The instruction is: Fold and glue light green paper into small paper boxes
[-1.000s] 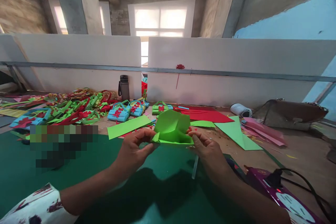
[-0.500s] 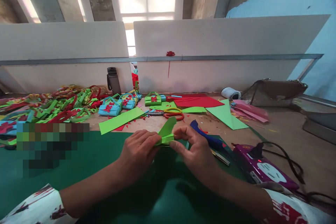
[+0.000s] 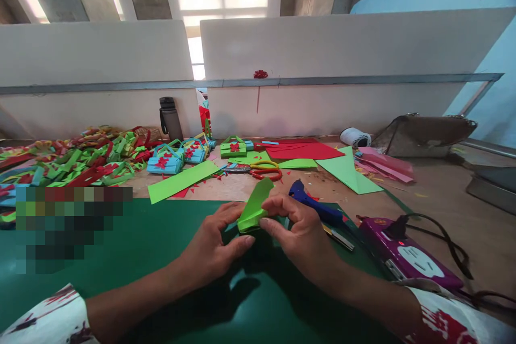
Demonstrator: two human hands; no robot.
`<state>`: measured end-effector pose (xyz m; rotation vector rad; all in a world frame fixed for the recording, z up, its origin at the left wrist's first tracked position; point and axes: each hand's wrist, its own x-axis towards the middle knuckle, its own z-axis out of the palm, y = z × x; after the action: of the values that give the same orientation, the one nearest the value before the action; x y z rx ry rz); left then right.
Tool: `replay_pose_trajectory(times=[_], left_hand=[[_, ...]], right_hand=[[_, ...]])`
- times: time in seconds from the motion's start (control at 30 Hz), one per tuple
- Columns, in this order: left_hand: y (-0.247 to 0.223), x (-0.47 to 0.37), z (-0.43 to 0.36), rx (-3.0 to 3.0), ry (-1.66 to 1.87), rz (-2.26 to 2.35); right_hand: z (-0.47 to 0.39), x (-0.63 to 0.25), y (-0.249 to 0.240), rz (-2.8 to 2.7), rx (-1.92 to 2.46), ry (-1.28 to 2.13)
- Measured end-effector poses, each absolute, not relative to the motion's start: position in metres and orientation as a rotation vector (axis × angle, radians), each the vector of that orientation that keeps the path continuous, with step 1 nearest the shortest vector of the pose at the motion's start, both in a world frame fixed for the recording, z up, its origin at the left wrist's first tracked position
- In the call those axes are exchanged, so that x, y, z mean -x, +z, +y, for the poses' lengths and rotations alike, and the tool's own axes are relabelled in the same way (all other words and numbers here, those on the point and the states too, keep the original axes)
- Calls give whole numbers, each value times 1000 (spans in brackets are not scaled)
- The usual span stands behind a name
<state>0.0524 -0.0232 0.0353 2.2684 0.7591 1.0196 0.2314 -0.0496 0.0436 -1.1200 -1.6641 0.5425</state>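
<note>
A folded light-green paper piece [image 3: 253, 209] is held up over the dark green mat [image 3: 161, 247], one flap of it standing upward. My right hand [image 3: 298, 231] pinches its right end between thumb and fingers. At its left side, my left hand [image 3: 221, 239] has thumb and fingers apart, the fingertips behind the paper and the thumb just below its lower edge. Beyond the paper lie red-handled scissors [image 3: 266, 173]. A blue glue gun [image 3: 314, 204] rests to the right of my right hand.
Paper bags [image 3: 165, 164] and a pile of green and red paper pieces [image 3: 88, 156] stand at left. Behind are red sheets [image 3: 306, 149] and a dark bottle [image 3: 171, 118]. A purple power strip [image 3: 407, 252] with a black cable lies at right.
My left hand has loosened its grip, its thumb moving down and away from the paper. The paper's left end now shows. The view has shifted slightly.
</note>
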Motion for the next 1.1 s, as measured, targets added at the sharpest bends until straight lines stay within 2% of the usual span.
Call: replay_pose_trajectory(times=[0.53,0.9,1.1], left_hand=[[34,-54,-26,-2555,926,601],[34,-54,-25,-2742,781,857],[40,-53,-25,-2846,722,920]], right_hand=[[-55,-229,42,-1814,993,515],[-61,-230,47,-2007,917,450],[-52,-236,41,-2192,750,303]])
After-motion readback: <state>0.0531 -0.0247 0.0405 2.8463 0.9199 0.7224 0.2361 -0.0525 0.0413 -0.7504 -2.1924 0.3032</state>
